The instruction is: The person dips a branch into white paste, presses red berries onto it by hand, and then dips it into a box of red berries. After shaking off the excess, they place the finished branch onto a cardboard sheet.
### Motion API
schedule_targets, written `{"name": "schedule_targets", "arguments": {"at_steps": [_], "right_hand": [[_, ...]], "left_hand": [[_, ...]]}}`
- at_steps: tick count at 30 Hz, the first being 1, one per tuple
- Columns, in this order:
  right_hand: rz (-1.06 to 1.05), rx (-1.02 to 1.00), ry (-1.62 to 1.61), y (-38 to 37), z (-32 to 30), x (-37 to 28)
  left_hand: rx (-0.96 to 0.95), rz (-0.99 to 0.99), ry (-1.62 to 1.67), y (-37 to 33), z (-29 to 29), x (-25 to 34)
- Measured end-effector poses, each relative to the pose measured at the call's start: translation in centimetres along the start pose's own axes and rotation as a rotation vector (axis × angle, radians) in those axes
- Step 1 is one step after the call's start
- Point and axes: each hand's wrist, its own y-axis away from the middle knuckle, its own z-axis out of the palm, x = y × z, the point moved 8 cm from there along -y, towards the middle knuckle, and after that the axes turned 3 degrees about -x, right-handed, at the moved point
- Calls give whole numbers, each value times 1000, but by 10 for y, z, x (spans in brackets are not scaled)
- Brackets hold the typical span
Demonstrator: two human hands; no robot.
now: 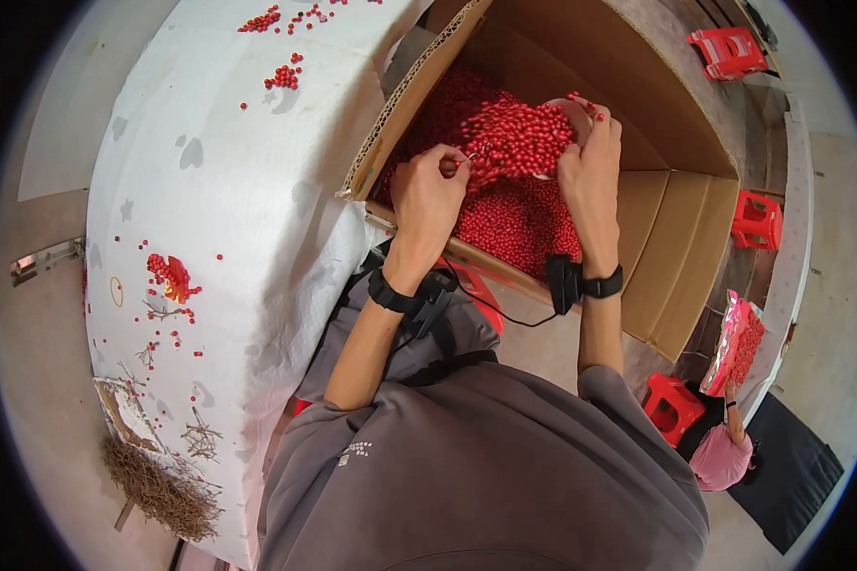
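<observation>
A large cardboard box [681, 224] in front of me holds a deep heap of small red berries [519, 226]. Over that heap, my right hand [592, 167] grips the right side of a pale bowl [575, 116] piled with more berries. The bowl tilts, and much of it is hidden by its load. At the pile's left edge, my left hand [428, 200] is closed in a pinch beside the berries. Something thin and small shows near its fingertips, too little to name. Both wrists wear black straps with devices, joined by a cable.
A white-covered table [209, 200] on the left carries scattered berries, bare twigs [200, 438] and a pile of brown stems [157, 490]. Red stools [757, 221] stand to the right. At far right a person in pink [722, 462] reaches to a tray of berries [745, 343].
</observation>
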Motion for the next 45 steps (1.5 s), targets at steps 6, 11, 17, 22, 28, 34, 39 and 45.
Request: {"name": "schedule_targets", "arguments": {"at_steps": [6, 11, 17, 22, 28, 34, 39, 45], "right_hand": [[138, -83, 25, -6, 76, 199], [241, -444, -271, 27, 153, 173], [719, -600, -897, 39, 131, 140], [251, -256, -451, 3, 28, 44], [150, -103, -206, -14, 4, -9], [229, -54, -54, -18, 43, 128], [379, -320, -207, 20, 127, 204], [907, -750, -566, 61, 144, 155]], "left_hand": [[78, 172, 71, 0, 4, 16], [107, 142, 40, 3, -8, 9], [9, 37, 31, 1, -2, 6], [58, 153, 13, 1, 1, 13], [-13, 37, 77, -2, 5, 3], [-43, 1, 142, -3, 3, 5], [-59, -6, 179, -3, 0, 1], [-21, -5, 205, -3, 2, -4]]}}
